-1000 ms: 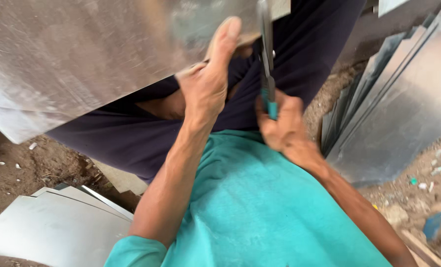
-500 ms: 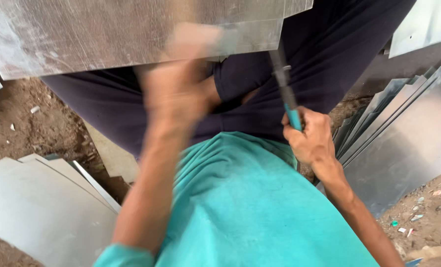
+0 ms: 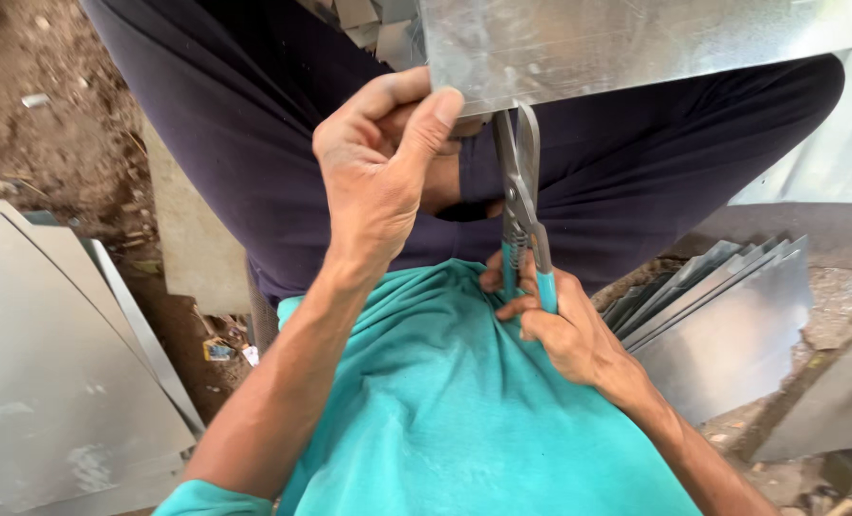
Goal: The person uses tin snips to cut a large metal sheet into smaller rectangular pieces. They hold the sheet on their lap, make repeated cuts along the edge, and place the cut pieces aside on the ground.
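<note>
While the right hand (image 3: 562,325) clenches the teal handles of the tin snips (image 3: 521,205) (blades at the sheet's lower edge), the left hand (image 3: 383,172) pinches the galvanized metal sheet (image 3: 636,38) above the lap, with stacked sheets (image 3: 722,315) lying nearby.

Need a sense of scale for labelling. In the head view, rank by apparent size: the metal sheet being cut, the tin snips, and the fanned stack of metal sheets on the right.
1. Metal sheet, though cropped by the frame's top edge.
2. Stack of sheets, farther from the camera, so its true size is unsure.
3. Tin snips, clearly smallest.
</note>
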